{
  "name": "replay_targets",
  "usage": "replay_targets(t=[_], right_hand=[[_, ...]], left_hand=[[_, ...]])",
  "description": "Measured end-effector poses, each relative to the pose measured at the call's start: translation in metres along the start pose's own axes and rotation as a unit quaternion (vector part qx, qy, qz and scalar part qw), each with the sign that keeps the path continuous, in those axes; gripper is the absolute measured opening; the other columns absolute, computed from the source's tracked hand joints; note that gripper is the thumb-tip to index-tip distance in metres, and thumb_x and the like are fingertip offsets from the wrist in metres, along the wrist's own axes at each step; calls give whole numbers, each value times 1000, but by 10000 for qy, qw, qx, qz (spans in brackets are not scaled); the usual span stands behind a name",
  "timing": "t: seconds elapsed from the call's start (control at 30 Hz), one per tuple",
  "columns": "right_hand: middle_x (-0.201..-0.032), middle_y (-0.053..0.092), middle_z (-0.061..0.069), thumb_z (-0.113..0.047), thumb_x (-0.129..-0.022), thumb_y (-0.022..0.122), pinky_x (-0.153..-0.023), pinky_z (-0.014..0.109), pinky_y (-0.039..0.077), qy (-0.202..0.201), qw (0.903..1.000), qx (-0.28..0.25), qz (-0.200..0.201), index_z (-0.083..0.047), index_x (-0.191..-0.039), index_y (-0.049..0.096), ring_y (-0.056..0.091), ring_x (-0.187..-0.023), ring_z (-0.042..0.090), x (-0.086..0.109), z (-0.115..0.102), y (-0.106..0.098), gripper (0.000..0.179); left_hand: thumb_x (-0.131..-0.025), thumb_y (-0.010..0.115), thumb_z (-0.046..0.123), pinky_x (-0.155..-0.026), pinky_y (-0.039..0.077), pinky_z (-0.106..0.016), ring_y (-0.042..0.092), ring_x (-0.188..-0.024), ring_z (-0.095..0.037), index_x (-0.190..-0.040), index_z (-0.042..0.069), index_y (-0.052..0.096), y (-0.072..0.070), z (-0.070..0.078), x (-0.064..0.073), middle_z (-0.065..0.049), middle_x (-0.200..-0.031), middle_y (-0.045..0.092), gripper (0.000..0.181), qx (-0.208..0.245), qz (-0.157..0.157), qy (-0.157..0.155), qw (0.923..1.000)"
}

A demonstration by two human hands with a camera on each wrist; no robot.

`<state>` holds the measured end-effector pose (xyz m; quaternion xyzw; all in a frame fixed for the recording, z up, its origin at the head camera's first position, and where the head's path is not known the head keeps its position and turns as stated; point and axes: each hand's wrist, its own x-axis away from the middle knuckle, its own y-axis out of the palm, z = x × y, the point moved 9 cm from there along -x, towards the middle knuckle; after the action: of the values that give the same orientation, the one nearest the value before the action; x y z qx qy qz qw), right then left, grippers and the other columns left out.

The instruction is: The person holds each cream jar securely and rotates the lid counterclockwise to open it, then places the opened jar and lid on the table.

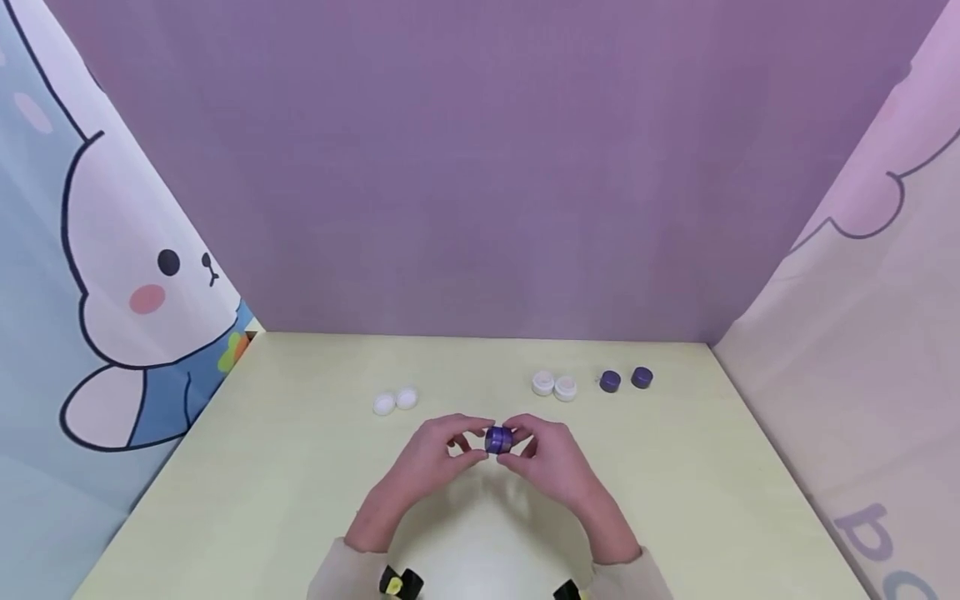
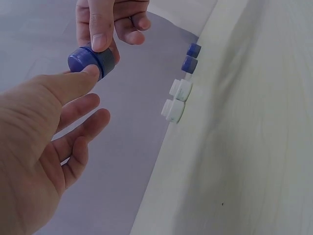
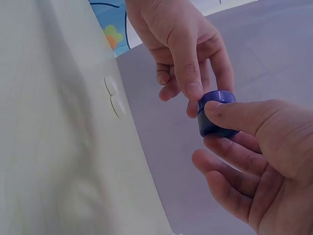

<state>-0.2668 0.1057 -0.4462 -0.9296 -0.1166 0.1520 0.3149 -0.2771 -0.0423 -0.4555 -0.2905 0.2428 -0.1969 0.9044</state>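
Observation:
Close above the table, both hands meet at a small purple-blue jar [image 1: 498, 440] with a lid. My left hand [image 1: 433, 452] pinches one end between thumb and fingers. From the other side, my right hand [image 1: 552, 457] pinches the opposite end. In the right wrist view the jar [image 3: 208, 126] shows a glossy, lighter lid band under the left fingertips and a darker body under the right thumb. The left wrist view has the jar [image 2: 80, 59] tilted, its smooth round end showing.
On the pale table [image 1: 300, 517], two flat white lids [image 1: 395, 402] lie at left. Two white jars [image 1: 554, 386] stand right of centre, with two dark purple round pieces [image 1: 626, 379] farther right. A purple panel [image 1: 480, 167] rises behind; printed cloth hangs on both sides.

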Motion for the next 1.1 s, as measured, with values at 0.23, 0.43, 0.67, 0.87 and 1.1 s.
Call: replay_targets(t=[0.23,0.43,0.67,0.87,1.1], right_hand=[[-87,69,-6,-15,-81,80,-56,26,50,16,9999,-123,-5,-14,-110,67,58,-63,9,2,1,5,32],[-86,68,-7,-16,-82,80,-57,26,50,84,9998,-187,-15,-14,-109,67,58,-64,10,6,2,8,30],[-86,68,-5,-14,-81,80,-57,26,51,24,9998,-203,31,-15,-109,67,59,-63,10,5,1,5,30],[-87,68,-4,-14,-81,80,-57,26,51,80,9999,-140,30,-14,-111,66,58,-64,10,5,1,2,32],[-89,69,-3,-15,-82,80,-57,26,52,114,9997,-212,-26,-13,-111,66,60,-65,12,7,3,3,32]], left_hand=[[-86,75,27,-68,56,-35,63,-76,-3,-125,19,67,-2,0,3,11,-113,67,40,-31,22,1,10000],[-86,73,36,-69,54,-29,63,-77,-4,-124,20,66,3,-2,6,9,-114,67,42,131,14,-79,9999],[-85,71,46,-65,52,-24,62,-77,-2,-123,22,66,2,-6,5,12,-110,67,45,-118,14,-308,9995],[-84,78,31,-64,54,-29,62,-76,-3,-128,15,63,-1,0,2,3,-114,67,49,-181,-92,-19,9998],[-85,78,20,-67,55,-35,62,-75,0,-127,18,65,-1,7,3,9,-113,66,44,-334,-186,321,9988]])
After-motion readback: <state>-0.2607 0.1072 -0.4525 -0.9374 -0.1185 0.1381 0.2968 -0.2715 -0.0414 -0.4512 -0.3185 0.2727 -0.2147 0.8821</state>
